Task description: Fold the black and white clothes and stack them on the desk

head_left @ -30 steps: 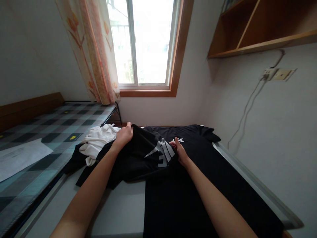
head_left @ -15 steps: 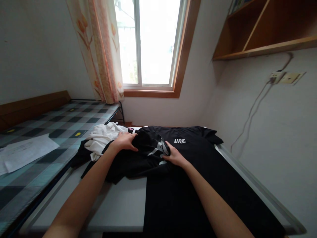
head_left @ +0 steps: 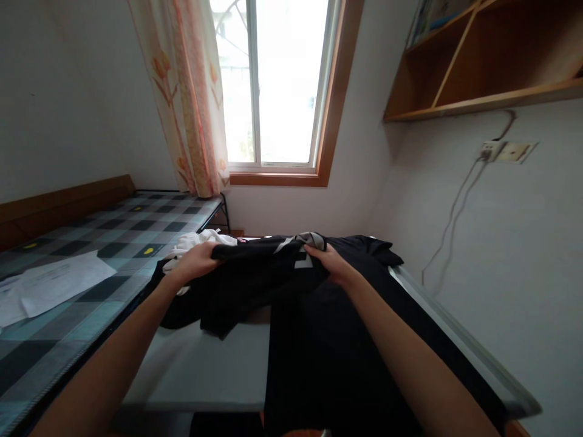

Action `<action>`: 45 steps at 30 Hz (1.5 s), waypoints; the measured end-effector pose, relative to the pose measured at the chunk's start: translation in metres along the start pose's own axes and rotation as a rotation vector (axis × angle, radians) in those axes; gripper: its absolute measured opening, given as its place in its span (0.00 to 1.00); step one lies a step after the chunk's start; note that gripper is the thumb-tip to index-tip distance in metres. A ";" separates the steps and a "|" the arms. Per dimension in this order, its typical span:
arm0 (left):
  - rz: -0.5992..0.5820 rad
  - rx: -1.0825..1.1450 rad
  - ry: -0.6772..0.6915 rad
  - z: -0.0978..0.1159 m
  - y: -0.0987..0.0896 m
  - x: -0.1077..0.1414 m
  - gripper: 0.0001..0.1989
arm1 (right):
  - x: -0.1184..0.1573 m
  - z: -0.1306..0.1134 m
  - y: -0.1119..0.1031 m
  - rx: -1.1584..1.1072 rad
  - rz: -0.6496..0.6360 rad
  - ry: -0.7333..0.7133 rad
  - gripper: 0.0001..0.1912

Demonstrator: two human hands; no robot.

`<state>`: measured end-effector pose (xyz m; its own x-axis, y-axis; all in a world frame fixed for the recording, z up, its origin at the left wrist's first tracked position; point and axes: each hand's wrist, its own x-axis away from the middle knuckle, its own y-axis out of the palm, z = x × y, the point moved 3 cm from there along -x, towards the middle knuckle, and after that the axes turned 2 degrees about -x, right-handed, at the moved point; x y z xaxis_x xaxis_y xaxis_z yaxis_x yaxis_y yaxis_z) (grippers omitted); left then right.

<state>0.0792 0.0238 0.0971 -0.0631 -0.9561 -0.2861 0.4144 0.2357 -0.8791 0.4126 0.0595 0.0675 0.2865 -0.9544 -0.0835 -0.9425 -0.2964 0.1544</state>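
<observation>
A black garment with grey-white trim (head_left: 264,276) is stretched between my two hands above the table; its exact kind is hard to tell. My left hand (head_left: 199,262) grips its left end, fingers closed on the cloth. At the other end, my right hand (head_left: 332,260) pinches the part with the grey patches. Beneath and to the right, a black T-shirt (head_left: 364,328) lies spread flat along the table. Behind my left hand a crumpled white garment (head_left: 200,238) sits in a heap.
The white table (head_left: 204,370) has a raised rim by the right wall. On the left stands a bed with a checked cover (head_left: 113,233), papers (head_left: 59,285) lying on it. A wooden shelf (head_left: 492,97) overhangs at upper right, with a socket and cord (head_left: 492,150) below.
The black garment has been lifted and pulled out between my hands. My left hand has moved left and closed on the cloth; my right hand has shifted slightly right and up.
</observation>
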 end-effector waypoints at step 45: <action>-0.158 0.205 0.271 0.069 0.173 -0.037 0.23 | 0.085 0.023 -0.119 0.886 -0.510 0.429 0.17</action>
<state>0.2154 0.0881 -0.0178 -0.3676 -0.8907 -0.2675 0.5519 0.0226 -0.8336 0.5453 0.0144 0.0190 0.5506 -0.7111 0.4372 -0.4377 -0.6919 -0.5742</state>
